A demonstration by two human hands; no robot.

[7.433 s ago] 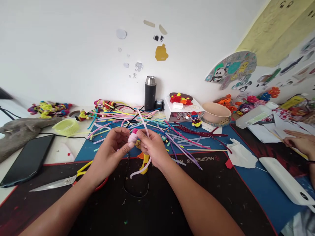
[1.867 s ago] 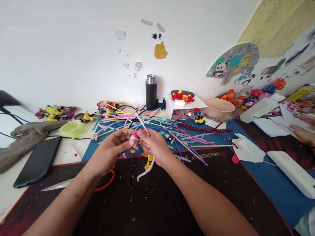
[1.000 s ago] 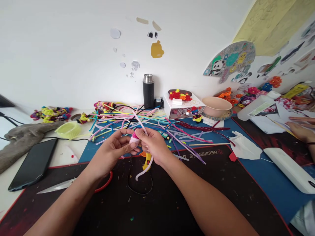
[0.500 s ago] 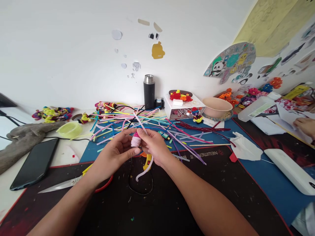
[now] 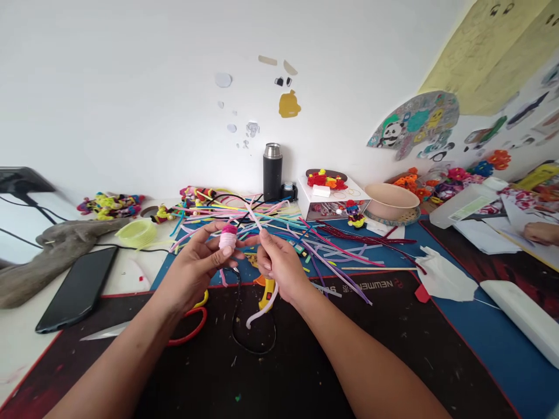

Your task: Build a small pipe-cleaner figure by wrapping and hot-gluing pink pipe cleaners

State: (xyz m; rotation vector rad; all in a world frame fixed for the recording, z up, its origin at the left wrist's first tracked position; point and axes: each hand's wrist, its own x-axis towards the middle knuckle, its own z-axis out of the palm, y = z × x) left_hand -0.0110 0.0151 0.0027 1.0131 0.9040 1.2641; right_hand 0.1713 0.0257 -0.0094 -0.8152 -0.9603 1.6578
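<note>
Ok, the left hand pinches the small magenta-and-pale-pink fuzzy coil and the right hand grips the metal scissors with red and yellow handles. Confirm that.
Wrong on the right hand: in the head view it holds a long, pale pink fuzzy stem. The metal scissors lie on the black mat, partly hidden by the left forearm. The left hand does pinch the coil.

The white desk (image 5: 20, 355) carries a blue mat (image 5: 465, 331), over which lies a red-edged black mat (image 5: 305, 366). On its pale left side rest a black smartphone (image 5: 77, 288) and a coil of yellow-green strands (image 5: 137, 234). Coloured pipe cleaners (image 5: 209, 213) sprawl across the back, before a black thermos (image 5: 272, 177) and a white box (image 5: 334, 203). Scissors (image 5: 192, 334) and a yellow glue gun (image 5: 267, 295) lie on the black mat.
</note>
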